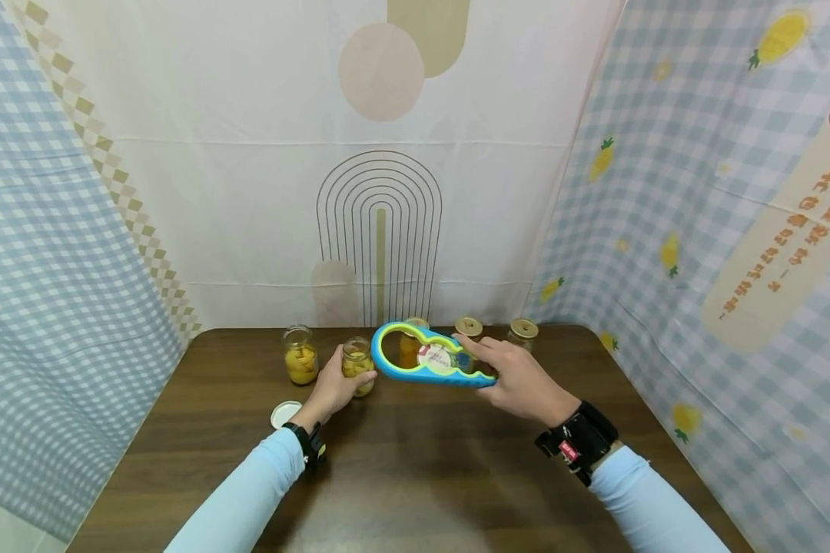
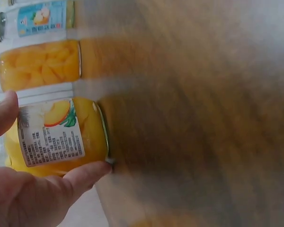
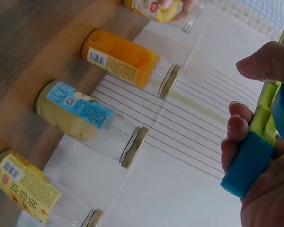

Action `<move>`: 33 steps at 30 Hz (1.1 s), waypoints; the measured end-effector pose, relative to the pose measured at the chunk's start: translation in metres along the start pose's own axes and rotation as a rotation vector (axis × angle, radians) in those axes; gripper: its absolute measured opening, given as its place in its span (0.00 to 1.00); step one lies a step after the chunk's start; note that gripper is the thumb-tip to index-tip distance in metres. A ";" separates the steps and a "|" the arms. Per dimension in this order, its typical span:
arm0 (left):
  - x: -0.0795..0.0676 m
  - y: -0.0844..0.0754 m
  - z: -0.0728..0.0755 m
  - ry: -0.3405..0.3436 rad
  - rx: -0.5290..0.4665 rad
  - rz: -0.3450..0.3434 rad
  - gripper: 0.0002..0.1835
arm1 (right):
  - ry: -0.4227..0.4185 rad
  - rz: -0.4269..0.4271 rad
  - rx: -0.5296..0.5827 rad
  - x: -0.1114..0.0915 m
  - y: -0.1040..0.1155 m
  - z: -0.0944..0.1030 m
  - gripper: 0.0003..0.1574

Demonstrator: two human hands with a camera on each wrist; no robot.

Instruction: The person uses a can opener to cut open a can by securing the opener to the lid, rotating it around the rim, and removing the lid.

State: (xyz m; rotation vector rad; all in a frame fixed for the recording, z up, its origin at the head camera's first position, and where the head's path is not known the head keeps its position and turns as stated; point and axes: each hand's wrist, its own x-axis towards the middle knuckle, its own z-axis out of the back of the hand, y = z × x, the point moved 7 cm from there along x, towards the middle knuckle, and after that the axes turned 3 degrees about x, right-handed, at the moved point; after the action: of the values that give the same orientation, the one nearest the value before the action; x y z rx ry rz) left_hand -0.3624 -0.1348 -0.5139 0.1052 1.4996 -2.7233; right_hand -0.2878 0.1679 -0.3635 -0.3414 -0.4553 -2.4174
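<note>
My left hand (image 1: pixel 333 390) grips a glass jar of yellow fruit (image 1: pixel 356 369) round its side; its label (image 2: pixel 52 132) faces the left wrist camera. No lid shows on its glass rim. In my right hand (image 1: pixel 522 380) is a blue and lime-green jar opener (image 1: pixel 404 375), held by its narrower end. Its large loop points left, close beside the jar, above the table. Within the opener's frame shows a round whitish piece (image 1: pixel 436 358) with reddish print. In the right wrist view, fingers curl round the opener's handle (image 3: pixel 248 165).
Left of the held jar stands another lidless jar of yellow fruit (image 1: pixel 300 362). A white lid (image 1: pixel 286 415) lies by my left wrist. Toward the back right stand jars with gold lids: orange fruit (image 3: pixel 128 59), a blue-labelled jar (image 3: pixel 80 113) and a yellow-labelled jar (image 3: pixel 26 189).
</note>
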 end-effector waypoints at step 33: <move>0.024 -0.003 -0.001 -0.058 0.020 -0.016 0.47 | 0.053 0.028 -0.049 -0.001 0.006 -0.014 0.58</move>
State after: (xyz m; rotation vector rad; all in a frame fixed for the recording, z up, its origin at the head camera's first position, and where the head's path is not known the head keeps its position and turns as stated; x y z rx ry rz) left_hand -0.3868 -0.1321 -0.5131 0.0143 1.4644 -2.7292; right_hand -0.2850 0.1588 -0.3757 -0.3026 -0.3659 -2.4073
